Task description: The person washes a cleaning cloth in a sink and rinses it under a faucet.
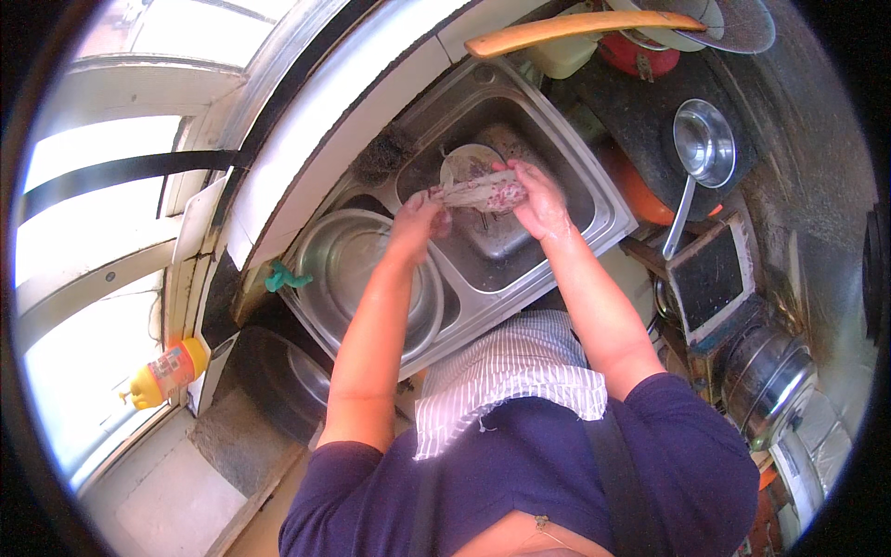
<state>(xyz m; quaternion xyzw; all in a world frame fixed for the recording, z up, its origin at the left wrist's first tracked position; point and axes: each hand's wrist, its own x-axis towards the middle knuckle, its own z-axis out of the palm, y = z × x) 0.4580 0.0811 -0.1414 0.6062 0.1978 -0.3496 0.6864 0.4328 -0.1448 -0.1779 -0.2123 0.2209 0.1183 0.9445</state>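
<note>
A wet, patterned cloth (487, 193), whitish with reddish marks, is stretched and bunched between my two hands over the basin of a stainless steel sink (498, 275). My left hand (420, 221) grips its left end. At its right end, my right hand (534, 200) is closed around the bunched cloth. Behind the cloth, a round pale dish or bowl (471, 161) sits in the basin, partly hidden. A large metal basin (334, 278) stands on the left part of the sink, below my left hand and forearm.
A green tap handle (287, 277) is at the sink's left corner. Right of the sink lie a metal saucepan (704, 143) and an orange vessel (637, 188). A curved wooden piece (585, 31) crosses above the sink. A yellow bottle (169, 373) stands by the window.
</note>
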